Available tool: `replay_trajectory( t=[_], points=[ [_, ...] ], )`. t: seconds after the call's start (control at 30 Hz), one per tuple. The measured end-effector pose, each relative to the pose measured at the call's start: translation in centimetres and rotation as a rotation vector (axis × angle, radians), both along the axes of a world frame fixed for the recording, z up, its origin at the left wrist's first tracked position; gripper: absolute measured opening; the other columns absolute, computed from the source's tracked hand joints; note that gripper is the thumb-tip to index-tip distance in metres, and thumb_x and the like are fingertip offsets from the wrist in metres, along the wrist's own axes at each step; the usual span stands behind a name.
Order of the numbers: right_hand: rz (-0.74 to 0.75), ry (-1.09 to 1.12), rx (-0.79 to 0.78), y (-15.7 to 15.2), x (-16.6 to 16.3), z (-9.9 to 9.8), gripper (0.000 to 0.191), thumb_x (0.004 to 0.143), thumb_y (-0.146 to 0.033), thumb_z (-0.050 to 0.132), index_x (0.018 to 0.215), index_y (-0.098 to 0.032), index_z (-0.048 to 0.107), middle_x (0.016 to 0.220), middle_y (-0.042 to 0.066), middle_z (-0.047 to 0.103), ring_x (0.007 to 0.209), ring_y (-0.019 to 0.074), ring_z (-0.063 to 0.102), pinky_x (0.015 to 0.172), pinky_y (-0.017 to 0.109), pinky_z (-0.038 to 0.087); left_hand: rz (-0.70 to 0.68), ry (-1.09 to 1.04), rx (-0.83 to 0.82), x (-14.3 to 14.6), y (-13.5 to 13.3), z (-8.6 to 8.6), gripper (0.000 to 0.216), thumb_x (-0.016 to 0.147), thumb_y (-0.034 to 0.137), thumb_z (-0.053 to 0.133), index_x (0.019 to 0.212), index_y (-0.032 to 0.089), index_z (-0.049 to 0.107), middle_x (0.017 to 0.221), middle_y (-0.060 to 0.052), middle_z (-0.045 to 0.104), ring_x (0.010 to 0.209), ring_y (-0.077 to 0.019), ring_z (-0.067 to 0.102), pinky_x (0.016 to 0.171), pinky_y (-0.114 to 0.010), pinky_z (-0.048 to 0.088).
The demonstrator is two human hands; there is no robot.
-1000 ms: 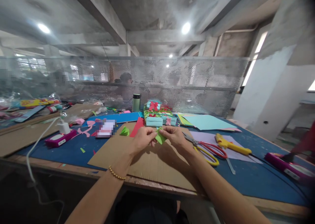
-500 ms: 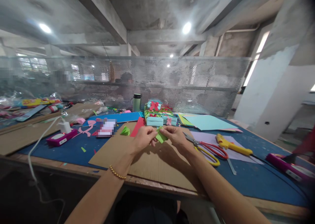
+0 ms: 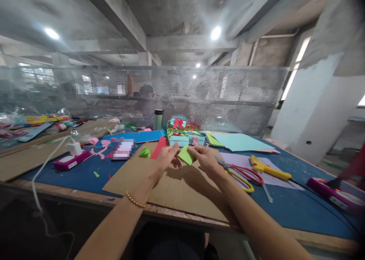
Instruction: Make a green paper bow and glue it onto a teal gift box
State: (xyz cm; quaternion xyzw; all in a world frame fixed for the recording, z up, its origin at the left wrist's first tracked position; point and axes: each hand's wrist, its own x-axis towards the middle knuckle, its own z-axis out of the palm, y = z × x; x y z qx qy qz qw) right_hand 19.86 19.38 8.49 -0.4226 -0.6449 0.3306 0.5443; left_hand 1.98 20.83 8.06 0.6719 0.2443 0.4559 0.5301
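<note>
Above the cardboard sheet (image 3: 182,187), my right hand (image 3: 205,158) pinches a small folded piece of light green paper (image 3: 186,156) by its right side. Close to the paper's left edge is my left hand (image 3: 167,156), its thumb raised and apart from the curled fingers; whether a fingertip still touches the paper is hard to see. Another folded green paper piece (image 3: 145,152) lies at the cardboard's left side. A red paper strip (image 3: 159,146) lies beyond my left hand. Light blue and green paper-craft boxes with red bows (image 3: 179,140) stand just behind my hands.
To the right are scissors (image 3: 246,172) and a yellow glue gun (image 3: 269,168) on lilac paper. Coloured sheets (image 3: 242,142) lie behind them. Purple power strips (image 3: 71,161) sit at both sides. A green bottle (image 3: 157,119) stands by the mesh partition (image 3: 242,100).
My left thumb and fingers have parted and drawn slightly left of the green paper. The paper now shows more of its face, with my right hand still pinching it.
</note>
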Motion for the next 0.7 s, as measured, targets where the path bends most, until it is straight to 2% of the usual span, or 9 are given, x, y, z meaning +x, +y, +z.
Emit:
replay_trajectory(
  t=[0.07, 0.2, 0.43, 0.63, 0.7],
  points=[
    [0.016, 0.01, -0.004, -0.24, -0.16, 0.05, 0.043, 0.073, -0.061, 0.069, 0.061, -0.02, 0.059, 0.055, -0.003, 0.054, 0.053, 0.0116, 0.047, 0.053, 0.025, 0.039, -0.006, -0.028, -0.039, -0.02, 0.01, 0.09, 0.053, 0.086, 0.064, 0.053, 0.084, 0.012, 0.063, 0.07, -0.006, 0.067, 0.05, -0.0131, 0.062, 0.047, -0.023, 0.042],
    [0.036, 0.019, -0.026, -0.51, -0.32, 0.18, 0.046, 0.071, -0.062, 0.072, 0.057, -0.02, 0.057, 0.052, -0.004, 0.051, 0.05, 0.0102, 0.043, 0.051, 0.024, 0.035, 0.001, -0.029, -0.043, 0.02, 0.09, 0.12, 0.041, 0.081, 0.054, 0.066, 0.081, 0.013, 0.063, 0.069, -0.003, 0.065, 0.05, -0.0118, 0.062, 0.049, -0.022, 0.042],
    [0.037, 0.05, -0.07, -0.38, -0.06, 0.14, 0.045, 0.073, -0.062, 0.072, 0.061, -0.019, 0.061, 0.053, -0.003, 0.054, 0.049, 0.0096, 0.045, 0.049, 0.023, 0.036, -0.058, -0.071, -0.056, -0.13, 0.46, -0.17, 0.038, 0.084, 0.05, 0.065, 0.082, 0.012, 0.066, 0.071, -0.004, 0.066, 0.052, -0.0116, 0.063, 0.051, -0.022, 0.041],
    [0.042, 0.038, -0.078, -0.56, -0.04, 0.17, 0.046, 0.076, -0.062, 0.069, 0.064, -0.019, 0.06, 0.055, -0.002, 0.055, 0.047, 0.0094, 0.045, 0.047, 0.023, 0.036, -0.086, -0.042, -0.045, -0.19, 0.07, -0.04, 0.031, 0.082, 0.038, 0.067, 0.101, 0.013, 0.071, 0.076, -0.005, 0.069, 0.056, -0.0111, 0.063, 0.054, -0.022, 0.044],
    [0.056, -0.002, -0.066, -0.79, -0.22, 0.22, 0.046, 0.078, -0.062, 0.067, 0.065, -0.018, 0.061, 0.056, -0.002, 0.055, 0.049, 0.0098, 0.046, 0.048, 0.023, 0.037, -0.062, -0.029, -0.034, -0.14, 0.09, -0.09, 0.031, 0.079, 0.036, 0.07, 0.1, 0.013, 0.072, 0.077, -0.005, 0.07, 0.055, -0.0107, 0.063, 0.053, -0.021, 0.045]
  ],
)
